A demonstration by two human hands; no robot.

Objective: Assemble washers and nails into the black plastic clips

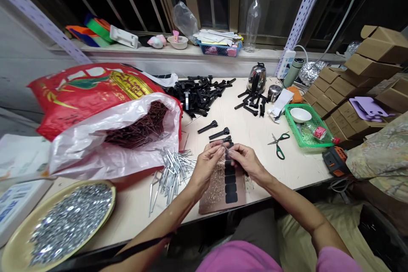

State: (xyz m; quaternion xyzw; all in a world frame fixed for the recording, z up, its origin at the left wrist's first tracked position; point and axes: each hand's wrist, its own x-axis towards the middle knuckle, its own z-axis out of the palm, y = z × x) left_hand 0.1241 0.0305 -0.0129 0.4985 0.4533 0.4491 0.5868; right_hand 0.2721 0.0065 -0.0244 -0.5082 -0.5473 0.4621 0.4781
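Note:
My left hand (pixel 205 165) and my right hand (pixel 246 160) meet above a brown board (pixel 213 195) that carries a column of black strips (pixel 230 182). Both hands pinch a small black part (pixel 227 149) between their fingertips. Three black handled pieces (pixel 218 132) lie just beyond the hands. A loose heap of silver metal pins (pixel 174 168) lies to the left of my left hand.
A red and white sack (pixel 95 114) of dark pins lies at left. A yellow dish (pixel 60 225) of small silver parts sits near left. Black parts pile (pixel 197 91), kettle (pixel 256 77), scissors (pixel 278 143), green basket (pixel 307 129), cardboard boxes (pixel 360 76) stand around.

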